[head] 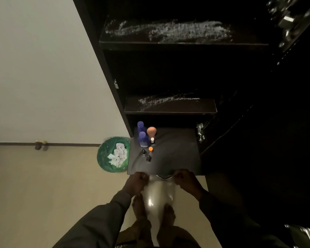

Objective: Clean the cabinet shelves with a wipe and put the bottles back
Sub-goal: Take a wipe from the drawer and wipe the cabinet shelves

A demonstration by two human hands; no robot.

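Head cam looks straight down an open dark cabinet (115,86) with 2 upper shelves showing whitish smeary streaks: the top shelf (183,42) and the middle shelf (170,106). Could be wet wipe marks or leftover dust, can't really tell in this light.

Below those is the lowest shelf board (175,151), which juts out toward the person. The bottles are clustered on its far-left corner: 2 purple bottles (142,136), a peach round-topped one (151,131), a small orange cap (150,148) and a couple of tiny dark items (145,154) just in front of them.

Left hand (138,181) and right hand (183,179) are both curled into fists right at the board's near edge, left one nearer the bottle side. Looks like each is pinching the front lip, or maybe something pale stretched between them, but the fingertips are hidden so I can't tell what they've actually got hold of. No wipe clearly in view in either hand.

Key relation, I'd say: the bottles sit up and to the left of the grip, at the far end of the board, whose long side runs left to right between the hands. So the left hand is the closer one for grabbing them.

Green bin (104,154) with crumpled white wipes (119,154) sits on the floor just left of the board.
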